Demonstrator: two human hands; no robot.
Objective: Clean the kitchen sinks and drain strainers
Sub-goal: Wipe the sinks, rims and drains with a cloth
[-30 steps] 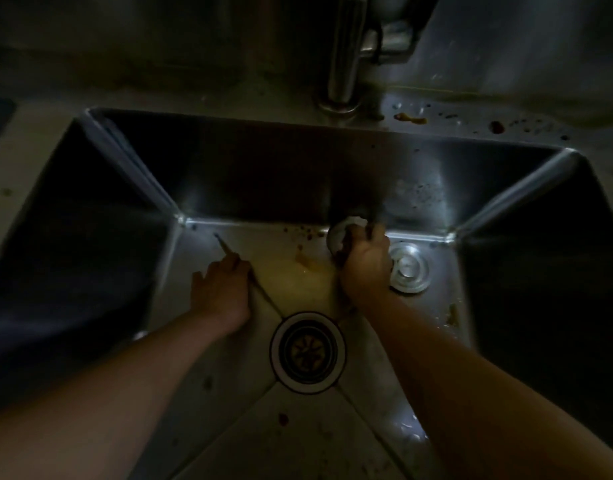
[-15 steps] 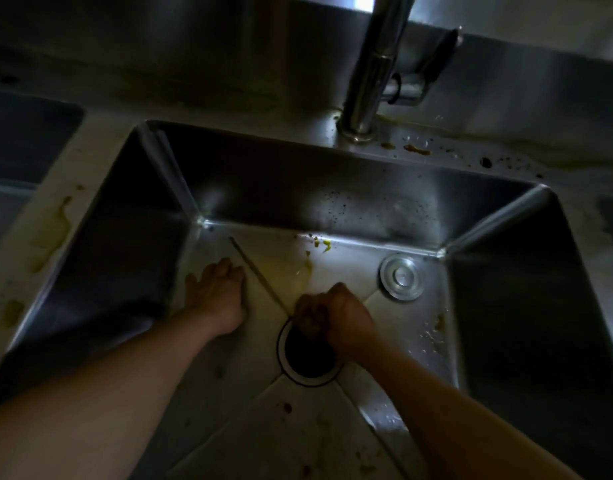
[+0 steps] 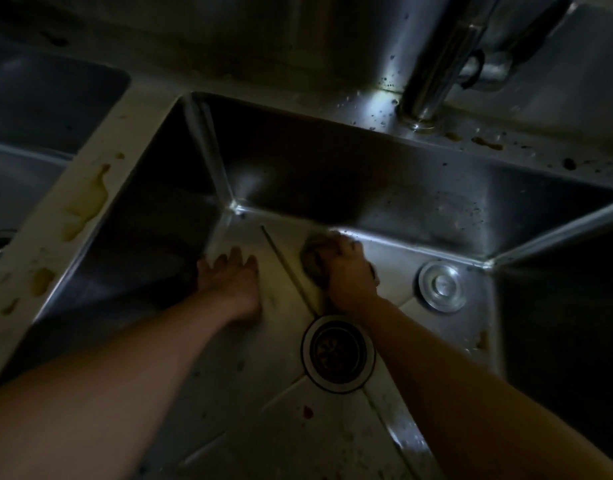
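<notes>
Near the middle of the frame, at the far edge of the sink (image 3: 180, 216) floor, the right hand (image 3: 350, 271) has its fingers curled round a scrubbing pad (image 3: 313, 254) and presses it on the steel just below the back wall. The left hand (image 3: 232, 278) lies flat on the floor to the left of it, fingers straight and spread, holding nothing and seemingly bracing the body. Between the two hands runs a raised crease that leads down to the drain strainer (image 3: 338, 353), which sits seated in its opening at lower centre, near the right wrist. A round metal stopper (image 3: 442, 286) lies on the floor toward the right, apart from both hands. Yellowish stains mark the divider (image 3: 76, 216) at the left and the ledge beside the faucet (image 3: 440, 64) at upper right.

Judging by this, the scrubbing of the basin floor is under way. Spots toward the bottom of the frame look untouched, so the next strokes should probably work toward the drain, then lift the strainer for cleaning.
</notes>
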